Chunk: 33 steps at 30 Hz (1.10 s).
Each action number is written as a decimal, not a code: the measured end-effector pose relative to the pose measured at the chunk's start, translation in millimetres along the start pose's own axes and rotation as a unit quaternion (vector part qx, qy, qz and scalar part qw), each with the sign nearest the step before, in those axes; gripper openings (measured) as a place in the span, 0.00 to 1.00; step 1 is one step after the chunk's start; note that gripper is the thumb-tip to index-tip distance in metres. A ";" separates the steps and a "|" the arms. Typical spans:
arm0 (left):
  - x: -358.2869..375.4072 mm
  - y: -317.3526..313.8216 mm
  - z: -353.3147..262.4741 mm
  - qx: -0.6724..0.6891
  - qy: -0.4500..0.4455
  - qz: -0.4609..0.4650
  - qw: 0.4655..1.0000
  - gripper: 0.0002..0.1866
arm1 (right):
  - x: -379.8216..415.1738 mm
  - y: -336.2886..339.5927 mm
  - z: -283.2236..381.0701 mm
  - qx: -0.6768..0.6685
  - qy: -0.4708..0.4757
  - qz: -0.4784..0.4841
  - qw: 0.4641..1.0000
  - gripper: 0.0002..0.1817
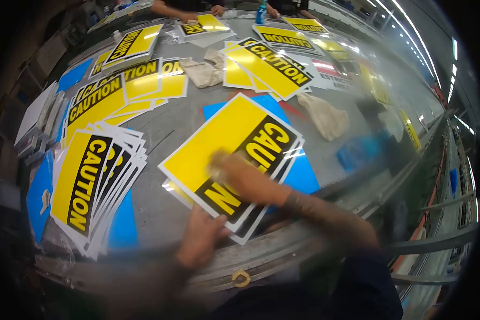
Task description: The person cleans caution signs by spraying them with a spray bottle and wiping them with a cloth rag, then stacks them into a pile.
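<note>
A yellow and black CAUTION sign [213, 133] lies slantwise on top of other signs, over a blue sheet [304, 173]. My left hand [201, 234] grips its near lower edge, fingers closed around the border. On the sign's face, near the black band, rests my right hand [245, 176], blurred by motion. Its fingers look curled around something pale that I cannot make out. Left of my hands is a fanned stack of CAUTION signs [72, 181]. A beige cloth [325, 114] lies beyond the sign, to the right.
More CAUTION signs [280, 66] and another cloth [202, 72] lie farther back on the grey table [160, 186]. A blurred blue bottle [362, 151] is at the right. Across the table are another person's hands [189, 17] and a blue spray bottle [261, 13]. A metal rail edges the near side.
</note>
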<state>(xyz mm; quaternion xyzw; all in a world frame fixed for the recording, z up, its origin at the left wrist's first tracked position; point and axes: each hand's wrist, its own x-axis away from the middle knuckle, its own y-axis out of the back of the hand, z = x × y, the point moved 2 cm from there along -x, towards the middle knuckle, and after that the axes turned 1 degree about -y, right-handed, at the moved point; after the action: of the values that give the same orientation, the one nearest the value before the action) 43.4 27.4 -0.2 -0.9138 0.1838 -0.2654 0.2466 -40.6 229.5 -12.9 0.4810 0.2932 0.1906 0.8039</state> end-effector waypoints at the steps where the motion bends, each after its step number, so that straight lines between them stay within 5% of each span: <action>1: 0.9 -4.0 -5.4 -0.018 0.007 -0.010 1.000 0.33 | 4.0 3.1 37.0 -0.083 -0.014 0.012 0.996 0.26; 2: 3.3 -7.6 -10.0 -0.036 0.015 -0.022 0.999 0.33 | 7.9 9.4 61.8 -0.169 -0.028 0.022 0.985 0.26; 5: 3.9 -0.2 -0.9 -0.020 0.014 -0.010 1.000 0.32 | 22.7 30.6 38.5 -0.133 0.008 0.037 0.990 0.28; 6: 3.1 0.4 -1.2 -0.013 0.009 -0.005 1.000 0.31 | 31.6 32.5 9.1 -0.129 -0.113 0.058 0.983 0.27; 8: 5.2 -1.9 -2.0 -0.027 0.001 -0.015 1.000 0.31 | 45.3 52.3 -57.3 0.009 -0.111 -0.042 0.993 0.24; 10: 5.1 -7.0 -4.3 -0.012 -0.006 -0.018 1.000 0.31 | 58.2 79.4 -86.6 0.038 -0.229 -0.121 0.965 0.23; 12: 5.5 -5.8 -6.0 -0.024 -0.002 -0.018 1.000 0.32 | 63.3 71.7 -89.4 0.043 -0.283 -0.099 0.953 0.26; 18: 4.9 -3.6 2.7 -0.027 -0.004 -0.022 0.999 0.30 | 58.1 31.3 51.5 -0.128 -0.053 0.075 0.988 0.29; 21: 8.1 -12.2 -4.8 -0.029 0.004 -0.017 0.999 0.30 | 68.1 44.8 -35.2 0.019 -0.160 -0.033 0.986 0.30; 23: 7.4 -10.2 -2.9 -0.019 -0.004 -0.015 1.000 0.31 | 76.2 73.3 -78.4 0.036 -0.223 -0.127 0.966 0.22; 24: 6.0 -6.3 0.4 -0.033 0.001 -0.020 0.999 0.31 | 76.9 81.0 -96.0 0.035 -0.265 -0.105 0.958 0.21; 33: 2.7 5.2 4.4 -0.059 0.050 -0.059 0.995 0.33 | 8.6 72.2 -150.2 0.018 -0.196 -0.069 0.978 0.22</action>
<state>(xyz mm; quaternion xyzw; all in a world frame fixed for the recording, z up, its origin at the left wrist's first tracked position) 47.0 23.4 -5.3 -0.9216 0.1570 -0.3131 0.1673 -134.2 367.4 -6.3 0.5021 0.1655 0.0311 0.8483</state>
